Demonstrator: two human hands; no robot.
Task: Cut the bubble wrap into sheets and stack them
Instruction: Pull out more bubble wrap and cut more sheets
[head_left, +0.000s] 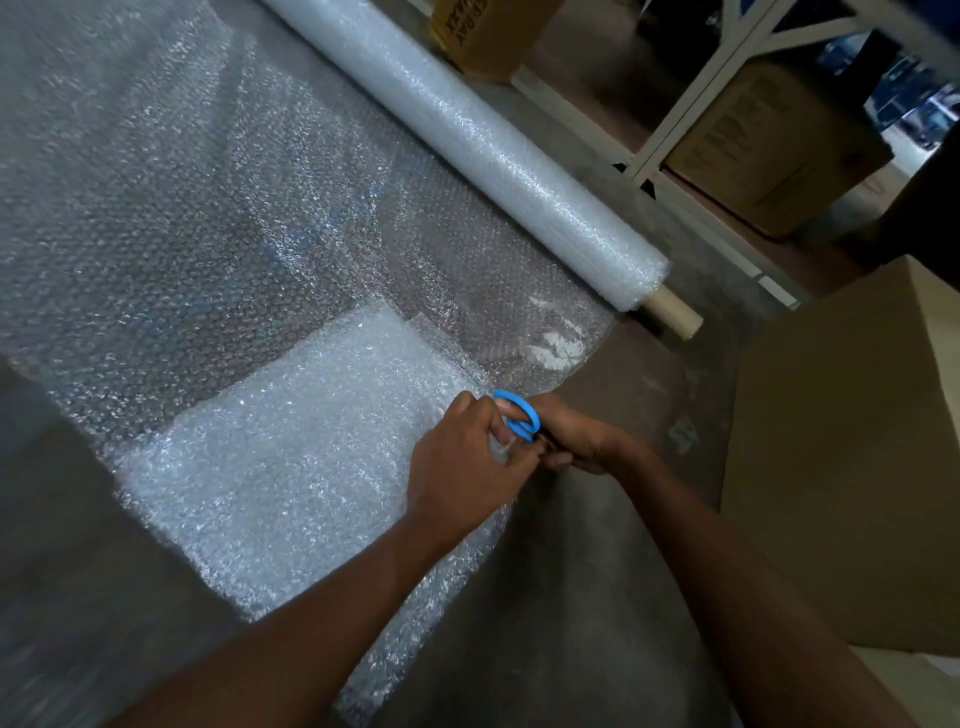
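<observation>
1. A crooked or torn sheet looks the main risk: the unrolled bubble wrap (218, 218) lies loose across the floor (597, 545), and if it puckers at the blades the cut could wander off line.
2. A second risk is cutting into the stack (291, 441) of whiter, layered sheets at lower centre, since it lies right under the hands and on top of the unrolled length.
3. The roll (467, 140) runs diagonally from top centre toward the right, its cardboard core (672, 312) poking out at the end; a tug on the sheet could make it turn and feed slack.
4. The left hand (462, 467) and right hand (576, 441) meet at centre right of the frame, just at the right-hand edge of the stack.
5. The blue scissors (517, 415) sit between the two hands; only the handle loops show, the blades being hidden, so where they meet the wrap cannot be told.
6. The right hand's fingers curl around the scissors' handle from the right; the left hand's fingers (498, 423) are curled at the handle too, seemingly pinching wrap against it, though which is held cannot be told for certain.
7. The wrap edge lies directly beneath and touching the left hand, with the stack spreading to the left and below it.
8. Cardboard boxes (769, 150) and a white rack (675, 135) stand at upper right, well apart from the hands.
</observation>
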